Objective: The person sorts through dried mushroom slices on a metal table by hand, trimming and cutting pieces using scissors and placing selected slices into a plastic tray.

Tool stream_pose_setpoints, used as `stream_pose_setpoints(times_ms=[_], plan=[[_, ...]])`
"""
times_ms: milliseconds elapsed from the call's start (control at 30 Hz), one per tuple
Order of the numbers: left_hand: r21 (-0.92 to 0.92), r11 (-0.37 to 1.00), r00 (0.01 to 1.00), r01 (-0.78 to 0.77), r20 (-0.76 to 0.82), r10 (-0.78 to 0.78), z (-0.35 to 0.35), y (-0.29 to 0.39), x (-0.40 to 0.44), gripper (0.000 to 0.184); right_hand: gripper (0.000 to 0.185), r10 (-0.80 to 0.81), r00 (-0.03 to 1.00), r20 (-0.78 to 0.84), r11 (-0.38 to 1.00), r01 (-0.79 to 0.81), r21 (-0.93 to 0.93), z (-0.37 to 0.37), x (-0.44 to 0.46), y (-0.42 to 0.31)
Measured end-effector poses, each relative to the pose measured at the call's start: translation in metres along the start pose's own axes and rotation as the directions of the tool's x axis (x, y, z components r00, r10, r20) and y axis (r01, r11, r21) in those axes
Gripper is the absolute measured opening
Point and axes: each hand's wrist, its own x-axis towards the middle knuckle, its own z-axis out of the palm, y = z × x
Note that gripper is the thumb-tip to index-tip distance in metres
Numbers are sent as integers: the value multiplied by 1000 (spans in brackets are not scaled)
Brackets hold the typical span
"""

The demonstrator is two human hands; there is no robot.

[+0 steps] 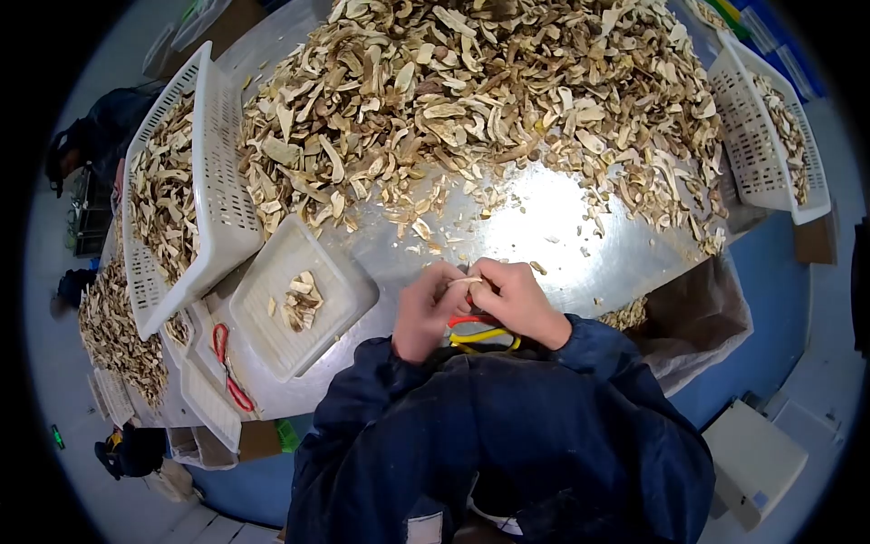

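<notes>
My left hand [426,310] and my right hand [521,301] meet at the near edge of the metal table, fingers closed together. Between their fingertips is a small pale slice of dried mushroom [466,280], mostly covered by the fingers. Just below the hands show the red and yellow handles of a pair of scissors [489,339]; whether my right hand also bears them I cannot tell. Left of my hands sits a shallow white tray [349,304] with a few mushroom slices [302,301] in it. A large heap of dried mushroom slices [471,100] covers the table's far side.
White perforated baskets of slices stand at left [217,172] and right [739,118]. Red-handled scissors [223,363] lie on the table [281,390] by the tray. At right below the table edge is a lined bin [698,317]. Other people [127,122] are at the left.
</notes>
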Motion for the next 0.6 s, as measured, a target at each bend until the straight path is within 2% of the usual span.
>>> stream_pose_setpoints(times_ms=[100,167,267,400,500,600], plan=[[-83,996,999,36,30,-34,-5,-3,1,10,18,98,966,241,975,-141,170,-16,2,5],[-71,997,997,44,64,-39,-4,-4,1,11,24,84,968,237,961,-142,239,-14,0,8],[-257,955,985,147,128,-117,2,-6,1,12,28,39,981,188,962,-88,259,-11,-3,7],[-257,959,989,119,119,-91,6,-11,2,13,30,44,985,165,956,-90,279,-7,-7,12],[-244,964,990,110,113,-85,7,-14,2,13,31,30,983,179,973,-70,222,-7,-8,14],[-251,959,986,129,138,-96,7,-13,2,13,32,-17,989,149,951,-30,308,-6,-9,8]])
